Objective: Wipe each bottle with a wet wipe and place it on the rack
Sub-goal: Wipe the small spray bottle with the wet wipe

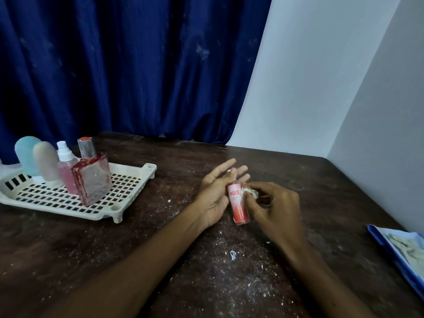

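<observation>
Rack (128, 204): white plastic, grid-bottomed, standing on the dark worktop (160, 249) at far left. Four bottles stand upright at its left and rear part. In order they are a blue-capped bottle (26, 154), a grey-capped bottle (46, 160), a pink spray bottle (66, 172) and a square glass bottle (93, 182) with red staining on its edges. The four stand close together (contact between them cannot be confirmed).

Behind the rack: a blue curtain (114, 65).

Right of the rack, well apart from it: the left hand (213, 198), palm turned inward. Its fingers (226, 166) are straight and released, backing the pink bottle (238, 206). This bottle, marked "ENGAGE", is roughly upright with a slight tilt. It sits between the two hands just above the worktop and is not on the rack.

Further right of the rack: the right hand (277, 207). Its fingers are curled and grasp a crumpled wet wipe (250, 192), held against the bottle's upper part.

White crumbs are scattered on the worktop below the hands.

Farthest right of the rack, at the frame edge: a blue pack (390, 255) lying open, with whitish sheets inside.
</observation>
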